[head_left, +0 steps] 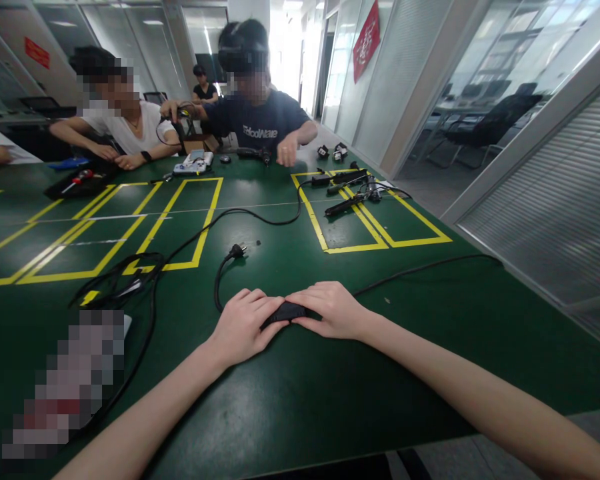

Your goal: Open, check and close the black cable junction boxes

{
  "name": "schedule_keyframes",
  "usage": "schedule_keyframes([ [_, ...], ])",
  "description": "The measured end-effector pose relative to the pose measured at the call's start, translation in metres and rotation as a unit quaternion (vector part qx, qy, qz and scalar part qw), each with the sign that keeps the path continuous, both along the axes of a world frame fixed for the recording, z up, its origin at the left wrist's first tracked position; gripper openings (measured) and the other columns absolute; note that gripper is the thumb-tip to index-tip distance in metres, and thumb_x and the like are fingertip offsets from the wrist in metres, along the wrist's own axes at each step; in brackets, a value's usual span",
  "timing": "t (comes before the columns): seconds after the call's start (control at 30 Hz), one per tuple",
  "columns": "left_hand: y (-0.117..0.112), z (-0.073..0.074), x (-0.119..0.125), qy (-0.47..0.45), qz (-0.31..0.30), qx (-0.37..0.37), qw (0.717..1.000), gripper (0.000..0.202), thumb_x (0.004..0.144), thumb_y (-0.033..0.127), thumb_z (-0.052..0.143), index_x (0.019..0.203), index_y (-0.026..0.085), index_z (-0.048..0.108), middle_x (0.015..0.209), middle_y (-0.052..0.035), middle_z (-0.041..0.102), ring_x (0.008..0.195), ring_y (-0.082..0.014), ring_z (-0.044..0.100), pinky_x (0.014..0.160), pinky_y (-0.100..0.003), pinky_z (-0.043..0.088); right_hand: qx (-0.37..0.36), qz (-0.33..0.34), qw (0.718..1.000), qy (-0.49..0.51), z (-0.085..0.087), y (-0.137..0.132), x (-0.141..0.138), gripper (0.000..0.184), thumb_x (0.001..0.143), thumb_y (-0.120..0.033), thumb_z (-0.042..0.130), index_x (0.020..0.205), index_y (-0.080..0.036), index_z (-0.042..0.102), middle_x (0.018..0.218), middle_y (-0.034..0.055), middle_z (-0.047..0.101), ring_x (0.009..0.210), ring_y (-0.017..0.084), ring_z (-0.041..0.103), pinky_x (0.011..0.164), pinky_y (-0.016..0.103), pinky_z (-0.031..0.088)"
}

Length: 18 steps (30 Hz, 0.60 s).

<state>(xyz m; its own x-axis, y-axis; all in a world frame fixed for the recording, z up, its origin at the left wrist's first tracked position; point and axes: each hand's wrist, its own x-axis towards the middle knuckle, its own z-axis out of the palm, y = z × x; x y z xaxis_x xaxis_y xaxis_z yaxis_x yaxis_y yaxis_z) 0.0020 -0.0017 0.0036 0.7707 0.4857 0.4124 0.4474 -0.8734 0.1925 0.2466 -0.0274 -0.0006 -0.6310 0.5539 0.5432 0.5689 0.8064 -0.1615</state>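
- Held near the middle of the worktop (290,400): black adapter block (286,311), between left hand (245,325) and right hand (334,309); resting or slightly raised, cannot tell.
- Long axis roughly left to right; left end tipped a little nearer the camera.
- Left fingers: closed on the block's left end, thumb on the near side. Right fingers: pinched close at its right end. No gap visible in either grip.
- Left of the block: cord out past the left hand, curving away to a black plug (237,251); prongs pointing right.
- Right: black cable (430,267) out from behind the right hand toward the right edge; joint with the block hidden.
- Containers: at far left, black tray-like holder (103,180) with red-handled screwdriver (83,177) in or on it, cannot tell which. Beyond the far edge, cardboard box (195,145); contents not visible.
- Near left: coiled black cord (153,261) with yellow tag (90,298); just nearer, pixelated item (80,373), details unreadable.
- Far right, within and across yellow tape outlines (355,249): dark tools (347,203).
- Opposite: person in dark shirt (260,123), one hand above the surface.
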Motion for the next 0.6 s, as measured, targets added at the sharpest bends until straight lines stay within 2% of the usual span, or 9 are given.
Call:
schedule_keyframes([
  [0.1, -0.001, 0.001, 0.001, -0.022, 0.019, -0.066, 0.997, 0.039, 0.1, 0.047, 0.06, 0.124, 0.018, 0.067, 0.108, -0.0101, 0.078, 0.094, -0.0257, 0.069, 0.082, -0.038, 0.052, 0.034, -0.004, 0.999, -0.014, -0.002, -0.001, 0.001, 0.027, 0.105, -0.032, 0.054, 0.121, -0.014, 0.067, 0.112, 0.0108, 0.08, 0.086, 0.019, 0.077, 0.073, 0.031, 0.058],
  [0.2, -0.001, 0.008, 0.002, -0.041, 0.08, -0.195, 0.977, 0.045, 0.101, 0.052, 0.053, 0.129, 0.02, 0.066, 0.116, -0.0093, 0.076, 0.099, -0.0257, 0.071, 0.085, -0.037, 0.053, 0.122, 0.01, 0.992, -0.022, -0.002, -0.003, 0.001, 0.026, 0.106, -0.027, 0.052, 0.124, -0.015, 0.067, 0.117, 0.0103, 0.079, 0.091, 0.02, 0.076, 0.074, 0.031, 0.06],
  [0.27, -0.001, 0.014, 0.003, -0.02, 0.114, -0.289, 0.95, 0.044, 0.102, 0.055, 0.047, 0.108, 0.02, 0.073, 0.096, -0.0053, 0.077, 0.086, -0.0245, 0.07, 0.077, -0.035, 0.052, 0.158, 0.015, 0.987, -0.025, -0.002, -0.004, 0.001, 0.025, 0.106, -0.022, 0.052, 0.124, -0.016, 0.067, 0.12, 0.0089, 0.078, 0.099, 0.019, 0.075, 0.078, 0.031, 0.06],
  [0.3, 0.0, 0.017, 0.003, -0.009, 0.108, -0.339, 0.934, 0.047, 0.101, 0.058, 0.047, 0.098, 0.02, 0.074, 0.086, -0.0031, 0.075, 0.077, -0.0229, 0.068, 0.07, -0.033, 0.05, 0.164, 0.014, 0.986, -0.027, -0.002, -0.004, 0.001, 0.024, 0.106, -0.022, 0.052, 0.124, -0.017, 0.068, 0.121, 0.0083, 0.078, 0.102, 0.019, 0.074, 0.079, 0.03, 0.06],
  [0.37, 0.002, 0.019, 0.003, -0.041, 0.09, -0.406, 0.908, 0.043, 0.096, 0.058, 0.055, 0.094, 0.019, 0.074, 0.084, -0.0014, 0.074, 0.076, -0.0213, 0.066, 0.067, -0.03, 0.048, 0.145, 0.004, 0.989, -0.038, -0.001, -0.004, 0.0, 0.025, 0.106, -0.022, 0.051, 0.123, -0.018, 0.068, 0.124, 0.009, 0.077, 0.106, 0.02, 0.073, 0.082, 0.031, 0.06],
  [0.43, 0.002, 0.018, 0.003, -0.084, 0.082, -0.424, 0.898, 0.036, 0.088, 0.053, 0.069, 0.101, 0.019, 0.073, 0.091, -0.0015, 0.075, 0.082, -0.0215, 0.068, 0.07, -0.029, 0.05, 0.097, -0.006, 0.994, -0.051, -0.001, -0.003, 0.0, 0.029, 0.105, -0.028, 0.052, 0.128, -0.018, 0.066, 0.131, 0.0125, 0.073, 0.106, 0.022, 0.073, 0.083, 0.034, 0.061],
  [0.47, 0.002, 0.016, 0.003, -0.097, 0.085, -0.412, 0.902, 0.033, 0.086, 0.049, 0.072, 0.102, 0.02, 0.073, 0.094, -0.0015, 0.076, 0.084, -0.0217, 0.068, 0.072, -0.029, 0.05, 0.065, -0.007, 0.997, -0.051, -0.001, -0.003, 0.0, 0.034, 0.104, -0.032, 0.055, 0.133, -0.016, 0.064, 0.133, 0.0147, 0.071, 0.104, 0.023, 0.073, 0.082, 0.035, 0.061],
  [0.53, 0.001, 0.013, 0.003, -0.089, 0.105, -0.355, 0.925, 0.028, 0.083, 0.042, 0.078, 0.099, 0.021, 0.071, 0.093, -0.001, 0.075, 0.085, -0.0221, 0.068, 0.075, -0.031, 0.049, -0.006, -0.001, 0.999, -0.032, -0.001, -0.002, -0.001, 0.046, 0.1, -0.039, 0.06, 0.139, -0.014, 0.059, 0.131, 0.0164, 0.072, 0.102, 0.025, 0.073, 0.083, 0.037, 0.061],
  [0.6, 0.0, 0.009, 0.003, -0.065, 0.125, -0.279, 0.95, 0.027, 0.081, 0.039, 0.083, 0.097, 0.022, 0.07, 0.09, -0.0006, 0.074, 0.084, -0.0227, 0.067, 0.076, -0.032, 0.048, -0.072, -0.002, 0.997, 0.012, -0.002, -0.001, -0.002, 0.042, 0.1, -0.036, 0.062, 0.137, -0.015, 0.061, 0.121, 0.0132, 0.076, 0.101, 0.024, 0.073, 0.086, 0.037, 0.06],
])
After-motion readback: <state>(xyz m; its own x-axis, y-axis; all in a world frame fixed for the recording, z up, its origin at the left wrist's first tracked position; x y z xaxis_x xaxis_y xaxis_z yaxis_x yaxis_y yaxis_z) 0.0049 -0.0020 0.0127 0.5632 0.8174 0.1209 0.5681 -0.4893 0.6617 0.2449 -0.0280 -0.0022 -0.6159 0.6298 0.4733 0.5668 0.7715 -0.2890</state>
